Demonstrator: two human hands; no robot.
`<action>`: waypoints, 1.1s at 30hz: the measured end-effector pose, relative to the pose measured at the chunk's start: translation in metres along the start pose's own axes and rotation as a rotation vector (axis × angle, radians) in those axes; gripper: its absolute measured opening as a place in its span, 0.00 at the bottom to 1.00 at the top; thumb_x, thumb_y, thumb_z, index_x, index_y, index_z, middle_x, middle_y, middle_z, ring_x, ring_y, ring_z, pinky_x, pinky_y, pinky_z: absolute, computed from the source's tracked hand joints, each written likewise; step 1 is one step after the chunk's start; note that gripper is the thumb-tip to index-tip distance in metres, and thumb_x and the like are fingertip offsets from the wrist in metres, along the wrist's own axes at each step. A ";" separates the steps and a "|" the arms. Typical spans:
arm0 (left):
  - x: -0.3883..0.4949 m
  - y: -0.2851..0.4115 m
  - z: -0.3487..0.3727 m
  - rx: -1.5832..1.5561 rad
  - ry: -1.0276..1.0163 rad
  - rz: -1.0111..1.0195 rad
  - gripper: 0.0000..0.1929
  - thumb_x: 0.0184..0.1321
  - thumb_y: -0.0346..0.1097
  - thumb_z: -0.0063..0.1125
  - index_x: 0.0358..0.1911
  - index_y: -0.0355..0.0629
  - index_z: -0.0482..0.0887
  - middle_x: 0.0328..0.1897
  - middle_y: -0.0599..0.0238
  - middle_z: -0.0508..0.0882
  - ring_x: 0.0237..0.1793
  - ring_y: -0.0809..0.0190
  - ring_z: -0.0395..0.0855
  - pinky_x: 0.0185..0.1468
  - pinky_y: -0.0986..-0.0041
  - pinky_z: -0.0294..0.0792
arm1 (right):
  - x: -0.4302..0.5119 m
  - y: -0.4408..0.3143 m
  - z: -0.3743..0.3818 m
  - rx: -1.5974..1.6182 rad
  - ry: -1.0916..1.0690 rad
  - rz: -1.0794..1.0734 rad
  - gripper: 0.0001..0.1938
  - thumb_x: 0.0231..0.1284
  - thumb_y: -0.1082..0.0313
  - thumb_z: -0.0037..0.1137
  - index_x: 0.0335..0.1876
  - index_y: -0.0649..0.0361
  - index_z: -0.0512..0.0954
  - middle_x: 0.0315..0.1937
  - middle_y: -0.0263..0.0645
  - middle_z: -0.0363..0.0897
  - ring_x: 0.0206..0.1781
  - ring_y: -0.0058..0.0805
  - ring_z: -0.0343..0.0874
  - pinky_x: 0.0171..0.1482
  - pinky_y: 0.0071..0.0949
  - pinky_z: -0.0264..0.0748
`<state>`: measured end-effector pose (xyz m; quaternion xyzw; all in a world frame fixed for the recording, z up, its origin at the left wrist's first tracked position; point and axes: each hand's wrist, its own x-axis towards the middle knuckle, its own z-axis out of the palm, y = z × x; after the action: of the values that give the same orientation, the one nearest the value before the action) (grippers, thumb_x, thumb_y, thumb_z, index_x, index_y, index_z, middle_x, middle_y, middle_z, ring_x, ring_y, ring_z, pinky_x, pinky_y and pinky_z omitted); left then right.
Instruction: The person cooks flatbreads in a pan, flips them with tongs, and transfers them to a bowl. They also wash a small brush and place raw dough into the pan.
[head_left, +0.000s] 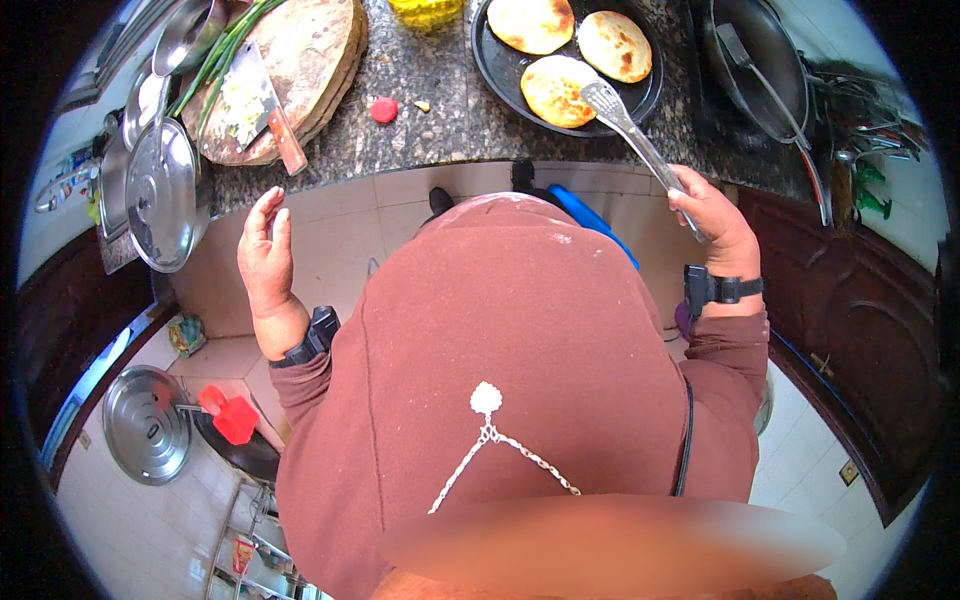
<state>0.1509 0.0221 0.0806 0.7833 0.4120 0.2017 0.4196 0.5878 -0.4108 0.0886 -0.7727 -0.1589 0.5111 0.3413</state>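
Note:
My right hand (712, 206) is closed around the handle of a slotted metal spatula (637, 135). The spatula's head rests at the edge of the nearest browned flatbread (553, 94); whether it reaches underneath cannot be told. Two more flatbreads (615, 46) lie in the same round black pan (499, 94). My left hand (268, 251) is raised near the counter's front edge, fingers somewhat bent and holding nothing. Just beyond it, a cleaver (285, 141) with a wooden handle lies on a round wooden chopping board (330, 45), beside chopped food (244, 101) and long green onions (225, 56).
On the granite counter (435, 142) are a red cap (384, 110) and a container of yellow oil (426, 11). A wok (757, 82) with another spatula (780, 97) stands at the right. Metal pots and a lid (161, 195) crowd the left.

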 end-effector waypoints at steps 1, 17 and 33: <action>-0.002 0.001 -0.001 0.000 0.005 -0.009 0.16 0.67 0.29 0.58 0.58 0.37 0.80 0.55 0.60 0.85 0.55 0.66 0.82 0.60 0.73 0.72 | 0.007 -0.001 0.002 0.017 -0.005 -0.009 0.25 0.64 0.63 0.52 0.67 0.59 0.69 0.34 0.27 0.70 0.32 0.16 0.68 0.34 0.18 0.69; -0.022 0.003 0.004 -0.025 0.037 -0.104 0.16 0.67 0.28 0.58 0.58 0.37 0.80 0.55 0.60 0.84 0.56 0.66 0.81 0.62 0.74 0.71 | 0.027 -0.025 0.021 -0.826 0.493 -0.698 0.27 0.53 0.73 0.65 0.62 0.52 0.75 0.34 0.41 0.77 0.34 0.38 0.78 0.38 0.36 0.74; 0.007 0.002 0.018 0.015 -0.079 -0.068 0.17 0.67 0.28 0.58 0.58 0.38 0.79 0.55 0.59 0.85 0.56 0.65 0.82 0.62 0.73 0.71 | 0.015 -0.006 0.022 -1.187 0.585 -0.758 0.34 0.39 0.78 0.64 0.61 0.49 0.78 0.34 0.35 0.75 0.37 0.36 0.77 0.39 0.33 0.72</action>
<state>0.1676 0.0182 0.0721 0.7794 0.4230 0.1532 0.4361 0.5753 -0.3899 0.0772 -0.8232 -0.5644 -0.0378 0.0490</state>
